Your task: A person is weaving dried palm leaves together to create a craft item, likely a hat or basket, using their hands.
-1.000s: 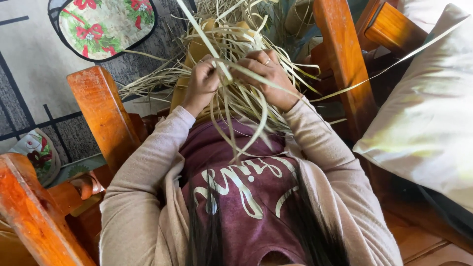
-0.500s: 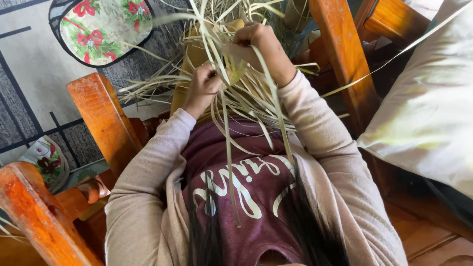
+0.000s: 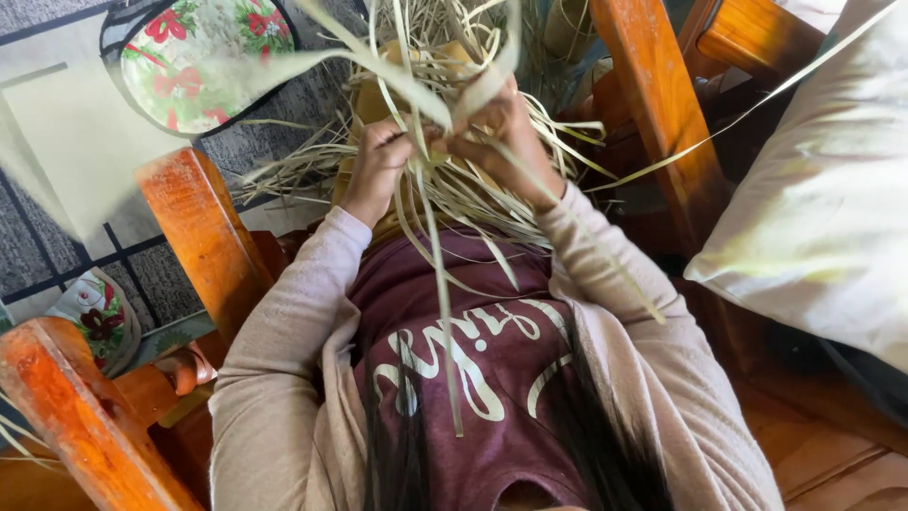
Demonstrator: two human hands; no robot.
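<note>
A bundle of pale dried leaf strips (image 3: pixel 454 189) fans out over my lap, with long loose ends hanging down over my maroon shirt. My left hand (image 3: pixel 378 161) is closed around some strips at the left side of the bundle. My right hand (image 3: pixel 501 132) grips strips just to its right, knuckles up, and the two hands almost touch. One wide strip (image 3: pixel 378 71) crosses close to the camera, blurred. Many strips hide the fingers.
Orange wooden chair arms (image 3: pixel 203 237) stand left and right (image 3: pixel 662 104) of me. A white cushion (image 3: pixel 823 208) lies at the right. A flowered round bag (image 3: pixel 203 57) and a flowered slipper (image 3: pixel 95 317) rest on the grey patterned rug.
My right hand rose away from my body with its strips, then came down again next to the left hand. A wide strip has swung across in front of the camera.
</note>
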